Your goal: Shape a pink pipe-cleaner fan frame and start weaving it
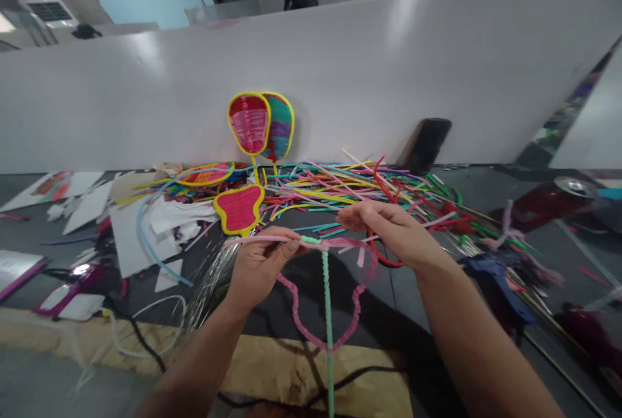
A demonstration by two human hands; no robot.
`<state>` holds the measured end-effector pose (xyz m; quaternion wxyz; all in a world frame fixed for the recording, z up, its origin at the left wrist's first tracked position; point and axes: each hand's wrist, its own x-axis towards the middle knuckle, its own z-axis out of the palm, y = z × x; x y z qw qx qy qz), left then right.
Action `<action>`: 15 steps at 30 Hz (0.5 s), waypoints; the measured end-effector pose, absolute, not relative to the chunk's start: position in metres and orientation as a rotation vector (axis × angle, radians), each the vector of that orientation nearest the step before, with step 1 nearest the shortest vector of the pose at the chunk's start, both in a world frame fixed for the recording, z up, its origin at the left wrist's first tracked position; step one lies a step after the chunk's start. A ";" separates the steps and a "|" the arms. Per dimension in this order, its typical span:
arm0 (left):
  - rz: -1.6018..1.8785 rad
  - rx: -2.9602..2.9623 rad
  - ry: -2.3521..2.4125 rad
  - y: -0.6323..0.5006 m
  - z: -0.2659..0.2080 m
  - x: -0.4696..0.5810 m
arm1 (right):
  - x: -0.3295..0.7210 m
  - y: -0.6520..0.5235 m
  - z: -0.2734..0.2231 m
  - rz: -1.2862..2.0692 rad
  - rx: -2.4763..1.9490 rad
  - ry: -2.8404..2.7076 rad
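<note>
A fan-shaped frame (357, 304) of fuzzy pink pipe cleaner hangs upright in front of me, with a mint-green twisted stem (327, 301) running down its middle. My left hand (262, 262) pinches the frame's top left edge, where a mint-green wrap (310, 240) sits. A pale pink strand sticks out leftward past those fingers. To the right and slightly above the frame is my right hand (383, 227), its thumb and fingers closed together. Whatever they hold is hidden. A light pink pipe cleaner (440, 218) passes by that hand; I cannot tell whether it is gripped.
Loose colourful pipe cleaners (315, 188) pile up along the grey partition (340, 81). Two finished fans (250, 123) lean there, beside a dark phone (427, 144). A pink-and-yellow piece (239, 209) lies nearby. Glue guns (500, 285) and a drink can (558, 201) stand at the sides.
</note>
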<state>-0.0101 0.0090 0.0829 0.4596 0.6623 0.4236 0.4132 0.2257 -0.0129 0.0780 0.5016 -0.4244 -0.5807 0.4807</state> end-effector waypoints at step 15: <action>1.041 1.798 1.144 -0.009 0.098 0.008 | 0.213 -0.024 0.094 1.281 -1.179 -1.767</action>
